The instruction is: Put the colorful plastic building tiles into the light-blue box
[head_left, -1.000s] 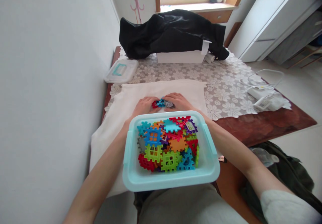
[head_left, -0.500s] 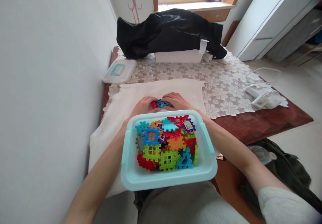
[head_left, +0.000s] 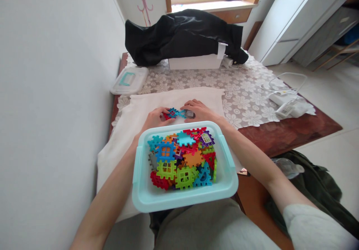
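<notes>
Beyond the light-blue bin, my left hand is closed on red and blue interlocking building tiles, one with a window grid. My right hand grips a grey window tile with a light-blue piece at its left edge. The blue parts from both hands meet or nearly meet in the middle; whether they are joined I cannot tell. Fingers cover some of the tiles. Closer to me, the light-blue bin is filled with loose toothed tiles in many colours.
White cloth lies under my hands over a lace tablecloth. A clear lid is at the back left, near the wall. Black fabric covers a white box at the back. A white device with a cable sits on the right.
My hands have moved a little apart. More of the grey window tile and the light-blue piece between the hands shows. The whole view has shifted slightly.
</notes>
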`<state>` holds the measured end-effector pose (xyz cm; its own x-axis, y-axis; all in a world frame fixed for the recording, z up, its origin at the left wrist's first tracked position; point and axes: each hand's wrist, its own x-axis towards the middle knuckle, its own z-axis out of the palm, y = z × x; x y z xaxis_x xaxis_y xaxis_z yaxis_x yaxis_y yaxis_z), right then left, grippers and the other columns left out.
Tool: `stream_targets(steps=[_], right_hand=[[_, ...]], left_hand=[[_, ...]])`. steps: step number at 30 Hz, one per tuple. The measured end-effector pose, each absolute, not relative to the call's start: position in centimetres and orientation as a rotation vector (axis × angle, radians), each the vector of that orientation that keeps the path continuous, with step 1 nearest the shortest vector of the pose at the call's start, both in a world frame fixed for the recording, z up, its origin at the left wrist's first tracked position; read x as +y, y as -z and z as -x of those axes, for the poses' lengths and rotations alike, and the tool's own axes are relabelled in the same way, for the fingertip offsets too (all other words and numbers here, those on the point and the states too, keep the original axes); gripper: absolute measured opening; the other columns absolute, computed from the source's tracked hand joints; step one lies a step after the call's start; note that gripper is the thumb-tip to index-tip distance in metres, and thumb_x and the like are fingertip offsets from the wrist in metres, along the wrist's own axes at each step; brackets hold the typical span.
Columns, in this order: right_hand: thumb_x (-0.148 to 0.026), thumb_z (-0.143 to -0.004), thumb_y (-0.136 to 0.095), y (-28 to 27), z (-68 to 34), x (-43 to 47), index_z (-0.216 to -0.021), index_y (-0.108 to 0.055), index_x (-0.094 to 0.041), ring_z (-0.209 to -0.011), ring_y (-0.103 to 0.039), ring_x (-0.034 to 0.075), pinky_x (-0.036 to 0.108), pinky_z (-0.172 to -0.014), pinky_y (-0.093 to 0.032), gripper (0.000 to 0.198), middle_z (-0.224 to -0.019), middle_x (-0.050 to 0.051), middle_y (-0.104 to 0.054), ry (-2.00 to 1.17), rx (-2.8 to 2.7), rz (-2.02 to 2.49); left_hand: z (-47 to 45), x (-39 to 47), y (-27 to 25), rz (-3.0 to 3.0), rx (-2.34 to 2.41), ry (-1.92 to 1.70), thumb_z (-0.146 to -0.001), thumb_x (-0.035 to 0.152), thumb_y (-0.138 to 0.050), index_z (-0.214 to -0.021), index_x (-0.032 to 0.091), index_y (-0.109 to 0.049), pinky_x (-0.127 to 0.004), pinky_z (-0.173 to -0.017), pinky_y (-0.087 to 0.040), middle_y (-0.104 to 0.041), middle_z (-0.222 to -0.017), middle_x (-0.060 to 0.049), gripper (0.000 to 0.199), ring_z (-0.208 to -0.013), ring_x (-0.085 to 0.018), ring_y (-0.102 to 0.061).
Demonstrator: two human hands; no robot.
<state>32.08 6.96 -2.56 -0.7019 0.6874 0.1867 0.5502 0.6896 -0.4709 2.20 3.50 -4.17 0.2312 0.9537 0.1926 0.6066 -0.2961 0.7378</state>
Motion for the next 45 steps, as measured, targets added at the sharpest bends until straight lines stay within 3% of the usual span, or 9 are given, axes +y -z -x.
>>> stream_targets(steps=[3, 7, 12, 19, 27, 30, 35, 39, 45], right_hand=[[-0.028, -0.099, -0.08, 2.7, -32.6, 6.9, -0.153, -0.066, -0.027, -0.136, -0.065, 0.033, 0.052, -0.123, -0.051, 0.056, -0.145, 0.013, -0.073, -0.641, -2.457, 1.009], [-0.029, -0.097, -0.079, 3.3, -32.4, 6.9, -0.136, -0.067, -0.025, -0.114, -0.071, 0.029, 0.044, -0.106, -0.057, 0.041, -0.128, 0.01, -0.074, -0.654, -2.37, 1.119], [-0.028, -0.093, -0.079, 3.8, -32.0, 7.1, -0.122, -0.068, -0.024, -0.112, -0.069, 0.028, 0.041, -0.102, -0.054, 0.031, -0.123, 0.009, -0.074, -0.623, -2.334, 1.066], [-0.033, -0.093, -0.078, 4.5, -31.8, 7.8, -0.11, -0.069, -0.024, -0.104, -0.068, 0.026, 0.04, -0.096, -0.053, 0.021, -0.117, 0.008, -0.074, -0.626, -2.243, 0.957], [-0.037, -0.093, -0.08, 4.8, -31.8, 8.1, -0.121, -0.076, -0.023, -0.094, -0.069, 0.022, 0.036, -0.084, -0.058, 0.031, -0.122, 0.008, -0.075, -0.742, -2.065, 0.949], [-0.038, -0.097, -0.079, 5.0, -31.8, 8.2, -0.12, -0.078, -0.022, -0.102, -0.073, 0.025, 0.041, -0.093, -0.062, 0.029, -0.126, 0.011, -0.076, -0.713, -2.096, 0.948], [-0.022, -0.1, -0.072, 5.2, -31.7, 8.0, -0.155, -0.068, -0.025, -0.14, -0.068, 0.034, 0.055, -0.123, -0.055, 0.055, -0.153, 0.014, -0.072, -0.54, -2.284, 0.938], [-0.015, -0.103, -0.067, 5.1, -31.6, 7.7, -0.149, -0.077, -0.028, -0.141, -0.065, 0.036, 0.061, -0.126, -0.052, 0.049, -0.162, 0.01, -0.071, -0.442, -2.479, 0.907], [-0.014, -0.101, -0.067, 4.3, -31.4, 7.3, -0.143, -0.077, -0.022, -0.13, -0.068, 0.035, 0.058, -0.121, -0.056, 0.043, -0.141, 0.015, -0.077, -0.388, -2.452, 0.966]], left_hand=[[-2.1, 3.3, 4.0, -1.888, 1.461, -0.924, -0.08, 0.069, -0.092, -0.097, 0.022, -0.074, -0.047, -0.09, -0.067, -0.085, -0.136, -0.015, 0.053, -0.09, -0.026, -0.079], [-2.0, 3.3, 4.0, -1.809, 1.454, -0.943, -0.076, 0.068, -0.096, -0.095, 0.022, -0.074, -0.045, -0.091, -0.067, -0.085, -0.136, -0.015, 0.055, -0.096, -0.027, -0.081], [-1.9, 3.4, 4.5, -1.752, 1.414, -0.978, -0.071, 0.069, -0.099, -0.093, 0.022, -0.075, -0.051, -0.098, -0.067, -0.085, -0.135, -0.016, 0.058, -0.11, -0.035, -0.083], [-2.0, 3.3, 4.2, -1.597, 1.418, -1.049, -0.069, 0.066, -0.102, -0.093, 0.021, -0.075, -0.051, -0.097, -0.068, -0.084, -0.136, -0.017, 0.058, -0.105, -0.034, -0.084], [-2.3, 3.1, 3.4, -1.569, 1.447, -1.117, -0.072, 0.063, -0.1, -0.091, 0.02, -0.073, -0.051, -0.096, -0.067, -0.084, -0.133, -0.019, 0.054, -0.11, -0.036, -0.083], [-2.4, 3.0, 3.4, -1.632, 1.435, -1.077, -0.072, 0.064, -0.1, -0.091, 0.02, -0.074, -0.054, -0.099, -0.067, -0.084, -0.133, -0.02, 0.054, -0.111, -0.037, -0.083], [-2.3, 3.0, 3.9, -1.768, 1.329, -0.955, -0.072, 0.062, -0.099, -0.096, 0.023, -0.077, -0.062, -0.108, -0.064, -0.084, -0.135, -0.018, 0.05, -0.117, -0.04, -0.082], [-2.0, 3.5, 4.1, -1.885, 1.362, -0.913, -0.073, 0.053, -0.096, -0.093, 0.025, -0.076, -0.067, -0.115, -0.06, -0.083, -0.135, -0.017, 0.04, -0.123, -0.044, -0.079], [-1.8, 3.8, 4.1, -2.095, 1.426, -0.794, -0.081, 0.044, -0.087, -0.101, 0.024, -0.075, -0.062, -0.117, -0.06, -0.084, -0.134, -0.017, 0.031, -0.13, -0.041, -0.075]])
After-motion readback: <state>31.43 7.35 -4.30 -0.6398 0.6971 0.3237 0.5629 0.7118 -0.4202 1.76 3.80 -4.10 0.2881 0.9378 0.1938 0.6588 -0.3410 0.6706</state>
